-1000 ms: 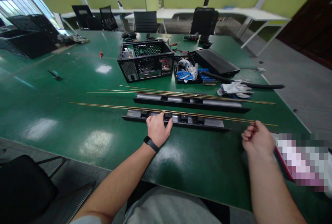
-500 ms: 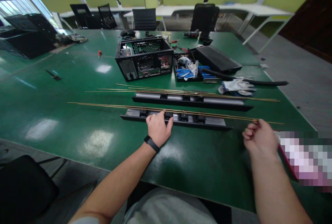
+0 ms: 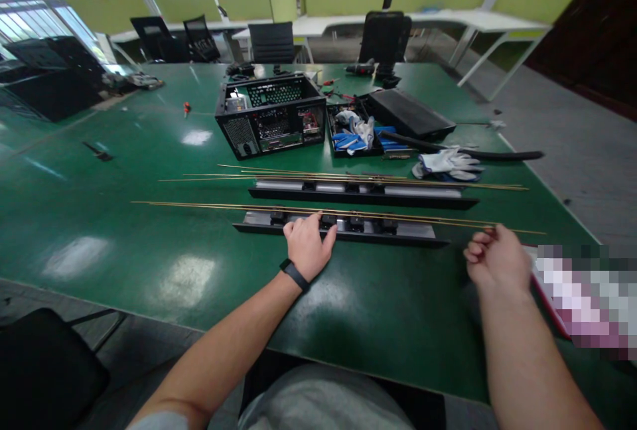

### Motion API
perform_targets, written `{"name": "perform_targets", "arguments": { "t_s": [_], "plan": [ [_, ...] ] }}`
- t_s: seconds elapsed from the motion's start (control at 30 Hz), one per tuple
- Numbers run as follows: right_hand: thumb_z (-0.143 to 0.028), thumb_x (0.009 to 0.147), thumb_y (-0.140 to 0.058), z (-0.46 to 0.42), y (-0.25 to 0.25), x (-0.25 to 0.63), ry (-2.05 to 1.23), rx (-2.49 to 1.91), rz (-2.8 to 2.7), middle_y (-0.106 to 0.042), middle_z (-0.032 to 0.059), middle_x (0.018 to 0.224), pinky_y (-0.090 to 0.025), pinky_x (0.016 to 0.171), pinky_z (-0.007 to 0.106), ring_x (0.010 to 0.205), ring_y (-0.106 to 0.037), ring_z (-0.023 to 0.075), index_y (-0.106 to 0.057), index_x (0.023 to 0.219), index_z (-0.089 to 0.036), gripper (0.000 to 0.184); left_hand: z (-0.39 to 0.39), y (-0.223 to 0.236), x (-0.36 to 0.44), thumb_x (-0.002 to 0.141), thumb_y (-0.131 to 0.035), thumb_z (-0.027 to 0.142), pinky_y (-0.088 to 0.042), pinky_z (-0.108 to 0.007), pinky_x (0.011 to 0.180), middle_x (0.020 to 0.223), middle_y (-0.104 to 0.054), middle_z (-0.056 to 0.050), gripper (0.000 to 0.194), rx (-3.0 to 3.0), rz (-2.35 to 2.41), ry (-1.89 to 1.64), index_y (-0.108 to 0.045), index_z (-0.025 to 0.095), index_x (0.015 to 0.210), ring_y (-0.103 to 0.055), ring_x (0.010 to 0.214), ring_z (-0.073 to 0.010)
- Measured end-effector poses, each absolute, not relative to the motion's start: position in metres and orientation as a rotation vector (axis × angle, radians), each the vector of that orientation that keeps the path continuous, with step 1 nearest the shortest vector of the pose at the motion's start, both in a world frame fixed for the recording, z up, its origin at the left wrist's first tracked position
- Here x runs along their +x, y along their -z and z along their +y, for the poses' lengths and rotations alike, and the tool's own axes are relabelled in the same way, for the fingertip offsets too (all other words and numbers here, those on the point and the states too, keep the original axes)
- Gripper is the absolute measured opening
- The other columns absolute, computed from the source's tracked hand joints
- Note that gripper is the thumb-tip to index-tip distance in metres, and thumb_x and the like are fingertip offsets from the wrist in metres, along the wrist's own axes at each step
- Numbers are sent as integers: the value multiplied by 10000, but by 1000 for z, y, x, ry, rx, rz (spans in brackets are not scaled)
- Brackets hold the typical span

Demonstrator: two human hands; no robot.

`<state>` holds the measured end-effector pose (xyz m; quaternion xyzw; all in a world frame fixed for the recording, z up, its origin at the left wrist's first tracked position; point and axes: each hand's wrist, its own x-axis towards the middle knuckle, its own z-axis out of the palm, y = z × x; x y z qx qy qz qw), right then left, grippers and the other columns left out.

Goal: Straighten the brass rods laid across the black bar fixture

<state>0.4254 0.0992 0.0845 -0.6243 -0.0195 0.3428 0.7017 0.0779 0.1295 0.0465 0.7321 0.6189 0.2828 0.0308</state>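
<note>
My left hand (image 3: 306,246), with a black band on the wrist, lies over the near long black rail (image 3: 413,239). Its fingers bend over the rail by a black block (image 3: 355,221) and the thumb stands apart in front; one fingertip reaches the thin brass-coloured rods (image 3: 219,206) lying lengthwise above. Past the rail's right end, my right hand (image 3: 497,257) is closed in a pinch on these rods, whose tips stick out beyond it. Behind lies a second black rail (image 3: 423,200) with more thin rods (image 3: 199,178) along it.
An open black computer case (image 3: 271,118) stands behind the rails. To its right are a tray with blue-and-white gloves (image 3: 353,135), a flat black panel (image 3: 411,115), a black tube (image 3: 512,154) and a loose glove (image 3: 448,164). A blurred pink-edged item (image 3: 577,304) lies at right.
Both hands keep their grip and barely move. The view has shifted slightly, so the background sits a little further left.
</note>
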Motion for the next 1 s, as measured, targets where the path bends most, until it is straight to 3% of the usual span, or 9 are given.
{"name": "perform_targets", "arguments": {
  "t_s": [0.23,0.77,1.0],
  "plan": [
    [-139,1036,-505,97,-92,421,-721,-1408,0,-453,-54,654,-201,382,221,453,-342,70,-489,882,-224,176,126,-49,95,1065,-683,484,-412,-519,1036,1165,-846,-123,377,2246,1822,-858,-721,212,1323,-740,1115,-340],
    [-146,981,-500,102,-86,421,-617,-1481,-21,-491,-48,638,-223,339,218,422,-371,81,-499,859,-215,140,128,-60,90,1039,-714,502,-418,-443,975,960,-828,-63,281,2280,1851,-803,-755,229,1092,-774,994,-298],
    [-127,947,-519,120,-92,430,-620,-1519,-70,-526,-36,629,-227,337,212,405,-382,84,-542,854,-201,121,142,-57,94,1036,-722,498,-413,-438,953,977,-816,-66,284,2273,1874,-822,-726,222,1103,-762,990,-301]
  ]
}}
